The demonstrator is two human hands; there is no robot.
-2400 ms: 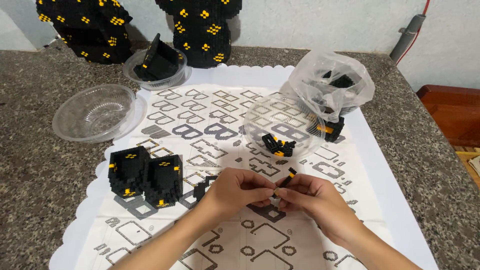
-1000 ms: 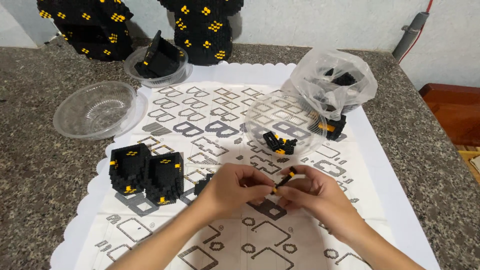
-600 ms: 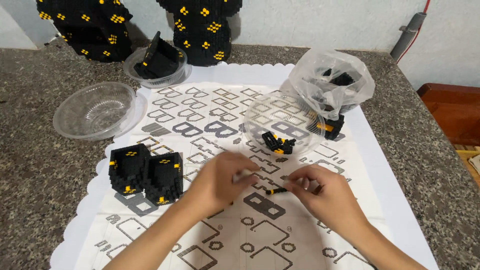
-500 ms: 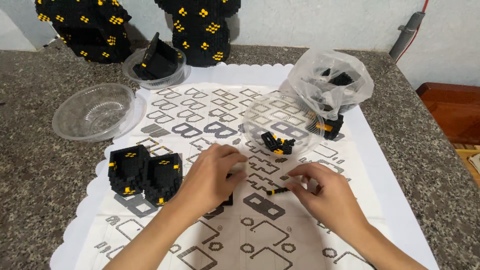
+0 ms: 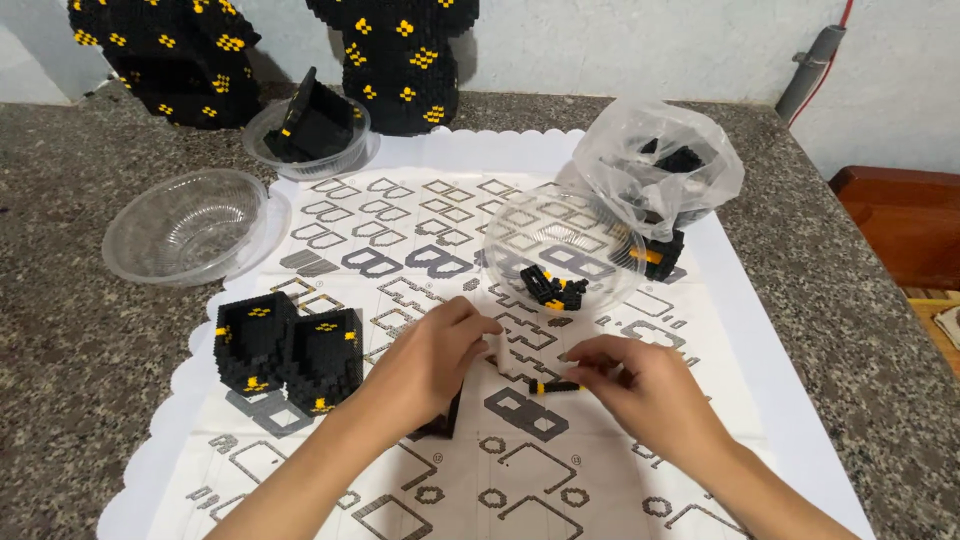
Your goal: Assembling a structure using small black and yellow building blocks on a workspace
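Head view is showing me both hands working over the printed instruction sheet (image 5: 440,215) near the front edge of the worktop. I am pinching a short black-and-yellow brick strip (image 5: 553,386) between the fingertips of my right hand (image 5: 650,385), while my left hand (image 5: 425,360) is curling down over a small black block piece (image 5: 440,425) on the sheet. Two finished black cube sections (image 5: 290,350) are standing by the left edge; loose bricks are waiting in the clear bowl (image 5: 560,250), so I judge plenty is remaining.

The left hand (image 5: 425,362) hid most of a black brick piece (image 5: 440,425); 2 tall brick models (image 5: 400,60) were cropped at the top.
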